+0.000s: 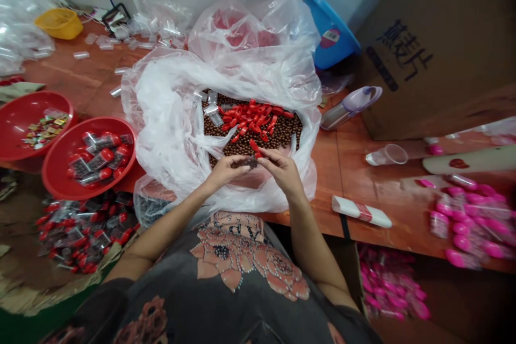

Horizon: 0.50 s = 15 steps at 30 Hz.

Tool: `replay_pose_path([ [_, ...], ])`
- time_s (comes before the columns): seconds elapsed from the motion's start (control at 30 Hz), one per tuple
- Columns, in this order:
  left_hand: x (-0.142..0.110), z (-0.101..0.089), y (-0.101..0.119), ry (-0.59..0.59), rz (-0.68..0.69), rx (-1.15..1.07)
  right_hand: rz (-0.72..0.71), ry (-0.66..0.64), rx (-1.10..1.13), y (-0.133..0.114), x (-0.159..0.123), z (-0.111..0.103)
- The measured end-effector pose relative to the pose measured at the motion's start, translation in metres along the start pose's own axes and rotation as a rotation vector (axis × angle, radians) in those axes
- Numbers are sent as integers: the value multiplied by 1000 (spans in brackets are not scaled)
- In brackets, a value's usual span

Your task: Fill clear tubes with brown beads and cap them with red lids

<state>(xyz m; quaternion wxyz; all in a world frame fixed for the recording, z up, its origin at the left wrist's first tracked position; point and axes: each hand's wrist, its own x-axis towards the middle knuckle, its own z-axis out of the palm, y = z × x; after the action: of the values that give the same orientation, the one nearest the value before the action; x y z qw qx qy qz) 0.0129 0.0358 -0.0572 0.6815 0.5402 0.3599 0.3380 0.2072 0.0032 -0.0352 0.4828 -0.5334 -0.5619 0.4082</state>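
A big clear plastic bag [169,118] lies open on the wooden table, filled with small brown balls [242,140], a heap of red caps [252,118] and a few clear tubes [212,108]. My left hand [226,169] and my right hand [282,166] meet over the bag's near edge. Both pinch one small clear tube filled with brown balls [250,161], and a red cap [258,154] sits at my right fingertips.
Two red bowls stand at left: one with red-capped filled tubes [97,158], one with small wrappers [34,126]. More filled tubes [80,231] lie below. A yellow basket [60,22], blue basin [330,29], cardboard box [439,43], scoop [350,105], plastic cup [387,155] and pink-capped tubes [467,220] surround.
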Motion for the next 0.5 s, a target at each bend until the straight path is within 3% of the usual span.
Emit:
replay_pose_path([
  [0.33, -6, 5, -4, 167, 45, 134, -340, 4, -537, -2, -11, 9],
  [0.5, -6, 6, -4, 166, 3, -14, -321, 57, -514, 3, -16, 19],
])
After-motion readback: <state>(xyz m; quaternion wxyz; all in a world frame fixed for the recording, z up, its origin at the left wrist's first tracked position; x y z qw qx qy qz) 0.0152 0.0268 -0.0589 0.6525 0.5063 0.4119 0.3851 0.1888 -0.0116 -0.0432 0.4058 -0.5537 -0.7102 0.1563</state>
